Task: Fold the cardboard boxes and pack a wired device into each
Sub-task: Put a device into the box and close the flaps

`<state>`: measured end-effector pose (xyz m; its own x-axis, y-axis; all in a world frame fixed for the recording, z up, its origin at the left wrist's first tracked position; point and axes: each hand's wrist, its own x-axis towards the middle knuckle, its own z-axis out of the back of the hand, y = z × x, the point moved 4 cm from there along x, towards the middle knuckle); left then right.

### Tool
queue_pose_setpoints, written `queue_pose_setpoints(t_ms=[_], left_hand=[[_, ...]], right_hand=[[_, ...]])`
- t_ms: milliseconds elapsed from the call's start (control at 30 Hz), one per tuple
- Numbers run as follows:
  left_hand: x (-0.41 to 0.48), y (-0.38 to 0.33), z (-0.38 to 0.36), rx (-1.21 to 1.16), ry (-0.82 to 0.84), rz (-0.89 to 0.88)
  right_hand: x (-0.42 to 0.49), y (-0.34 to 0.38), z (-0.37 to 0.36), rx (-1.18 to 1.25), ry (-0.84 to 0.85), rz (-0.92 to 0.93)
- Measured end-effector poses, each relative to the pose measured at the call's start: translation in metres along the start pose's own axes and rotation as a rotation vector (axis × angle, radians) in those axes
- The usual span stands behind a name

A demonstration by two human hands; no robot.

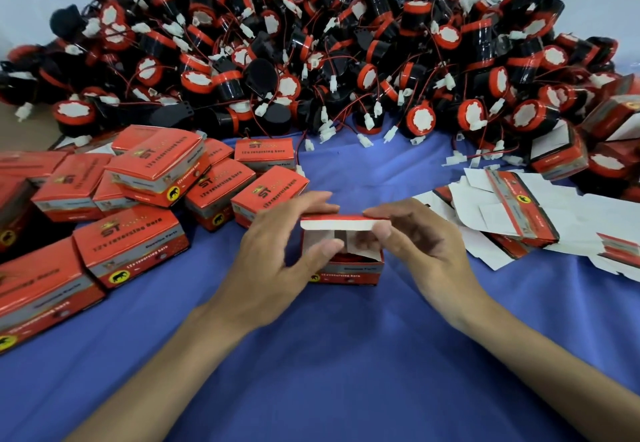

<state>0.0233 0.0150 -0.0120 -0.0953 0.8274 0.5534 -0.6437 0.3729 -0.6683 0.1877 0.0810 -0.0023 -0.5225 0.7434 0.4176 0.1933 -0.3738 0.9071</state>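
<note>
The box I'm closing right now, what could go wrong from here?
The lid, pinched by the left hand and the right hand, is not tucked in yet; its edge could crease or miss the gap. The red device shows near the rim of the box, so it might block the lid.

Glossy red printed cardboard box [346, 270] with matt white inside, on smooth blue cloth [329, 355]; shiny black-and-red plastic devices [311, 60].

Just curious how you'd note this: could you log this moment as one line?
step: close box | lid: half down, device inside | left hand: grips lid | right hand: pinches lid
</note>
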Motion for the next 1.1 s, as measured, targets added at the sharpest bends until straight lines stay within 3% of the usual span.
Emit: queue_pose_setpoints(t_ms=[100, 300, 400, 567, 867, 1100], left_hand=[[-0.0014, -0.0024, 0.0019, 0.043, 0.013, -0.018], [0.0006, -0.0027, 0.0026, 0.07, -0.018, -0.096], [0.0008, -0.0045, 0.0025, 0.093, -0.019, -0.16], [-0.0003, -0.0028, 0.0041, 0.131, 0.045, -0.256], [-0.0016, -0.0023, 0.0076, 0.195, 0.128, -0.331], [0.0013, -0.0043, 0.005, 0.134, 0.077, -0.238]], right_hand=[[-0.0013, -0.0007, 0.0008, -0.026, 0.028, 0.003], [-0.0008, -0.0052, 0.0003, -0.408, 0.013, 0.098], [-0.0004, -0.0056, 0.0019, -0.476, 0.009, 0.127], [0.0004, -0.0023, 0.0037, -0.628, 0.101, 0.266], [-0.0004, 0.0013, 0.0053, -0.718, 0.154, 0.423], [-0.0002, -0.0031, 0.0033, -0.66, 0.069, 0.288]])
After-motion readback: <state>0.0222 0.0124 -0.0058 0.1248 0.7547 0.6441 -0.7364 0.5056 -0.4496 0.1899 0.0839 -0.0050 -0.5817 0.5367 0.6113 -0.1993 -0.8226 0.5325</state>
